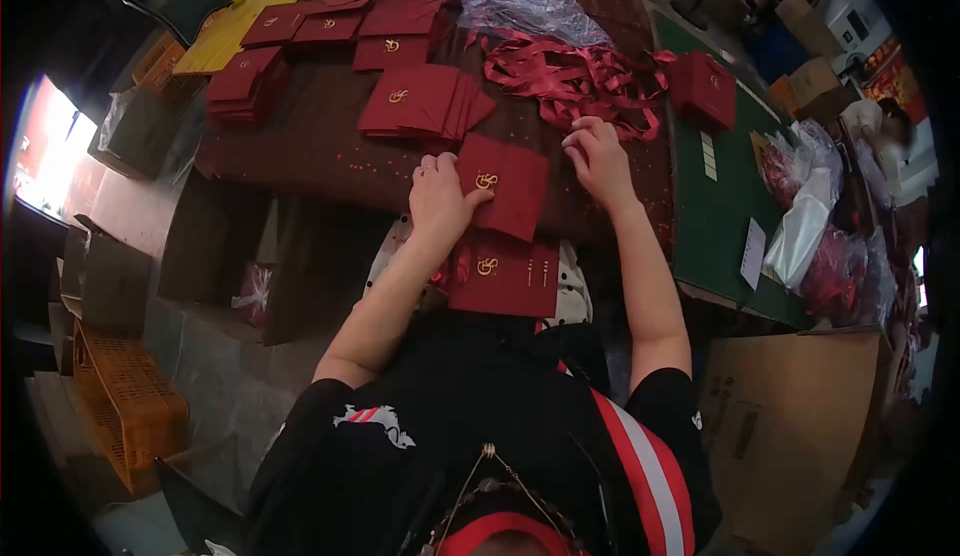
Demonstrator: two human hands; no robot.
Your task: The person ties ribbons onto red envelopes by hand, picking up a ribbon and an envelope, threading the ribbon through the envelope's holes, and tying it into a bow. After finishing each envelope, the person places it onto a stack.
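A flat red paper bag [518, 188] with a gold logo lies tilted at the table's near edge. My left hand [438, 194] holds its left side, the thumb pressed on top near the logo. Above the ribbons' lower edge, my right hand [602, 164] is raised with bent fingers apart, and nothing shows in them. Another red bag [500, 281] with the same logo rests on my lap, partly under the first. Beyond my left hand sits a fanned stack of red bags [415, 101]. A tangle of red ribbons [570, 76] lies past my right hand.
More stacks of red bags [245, 81] stand at the table's far left. Clear plastic wrap [520, 1] lies at the back. On the right, a green surface [720, 226] carries a red bag stack [703, 91] and plastic-wrapped bundles [800, 196]. A cardboard box [790, 426] stands lower right; an orange crate [130, 396], left.
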